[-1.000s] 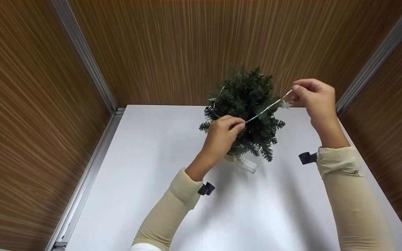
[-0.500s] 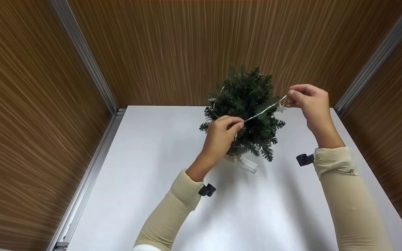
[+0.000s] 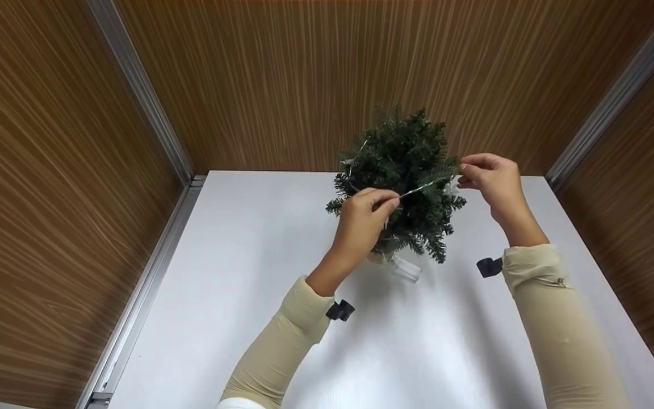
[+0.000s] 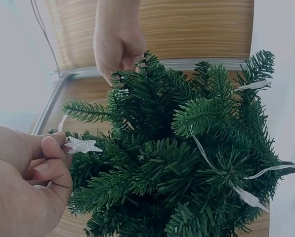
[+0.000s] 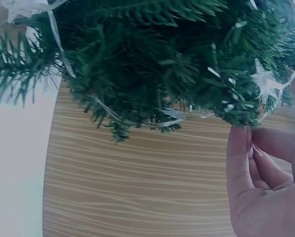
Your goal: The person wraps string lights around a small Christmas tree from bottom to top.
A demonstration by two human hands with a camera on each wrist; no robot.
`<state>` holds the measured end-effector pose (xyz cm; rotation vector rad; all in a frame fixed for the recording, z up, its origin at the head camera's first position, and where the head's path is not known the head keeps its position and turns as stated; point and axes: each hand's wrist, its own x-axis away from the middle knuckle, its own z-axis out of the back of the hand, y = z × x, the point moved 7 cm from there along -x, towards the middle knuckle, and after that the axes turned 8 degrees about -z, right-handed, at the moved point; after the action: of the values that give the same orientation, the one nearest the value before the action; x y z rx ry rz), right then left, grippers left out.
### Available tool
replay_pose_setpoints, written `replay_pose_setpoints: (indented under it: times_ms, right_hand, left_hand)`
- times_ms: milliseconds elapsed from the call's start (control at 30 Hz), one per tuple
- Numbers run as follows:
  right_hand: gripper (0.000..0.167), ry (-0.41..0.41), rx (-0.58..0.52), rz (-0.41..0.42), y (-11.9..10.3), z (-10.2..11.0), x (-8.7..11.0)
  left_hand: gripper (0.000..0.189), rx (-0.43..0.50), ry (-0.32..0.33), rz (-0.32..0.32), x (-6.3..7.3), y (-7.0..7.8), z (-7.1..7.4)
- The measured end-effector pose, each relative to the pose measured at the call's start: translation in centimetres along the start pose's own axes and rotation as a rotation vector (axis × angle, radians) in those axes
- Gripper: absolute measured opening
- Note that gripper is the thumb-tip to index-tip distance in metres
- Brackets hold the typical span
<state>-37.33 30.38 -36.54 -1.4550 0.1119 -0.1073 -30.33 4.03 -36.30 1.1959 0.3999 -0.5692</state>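
Note:
A small artificial Christmas tree stands towards the back of the white table. A string of star lights runs across its front, between my two hands. My left hand pinches the string at the front of the tree; a clear star hangs by its fingertips in the left wrist view. At the tree's right side, my right hand pinches the string against a branch tip, thumb to finger. Another star lies just above that grip in the right wrist view. More of the string loops round the branches.
A clear battery box lies on the table at the tree's base. Wood-grain panels enclose the back and both sides, with metal rails at the corners.
My right hand has come down and leftwards to the tree's right side, bringing the string against the branches and shortening the visible span. My left hand has stayed nearly in place.

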Motion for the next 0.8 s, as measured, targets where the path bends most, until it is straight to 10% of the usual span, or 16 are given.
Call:
replay_pose_setpoints:
  times_ms: [800]
  right_hand:
    - [0.044, 0.209, 0.332, 0.154, -0.7, 0.8, 2.6]
  left_hand:
    - [0.022, -0.134, 0.003, -0.062, 0.4, 0.1, 0.3]
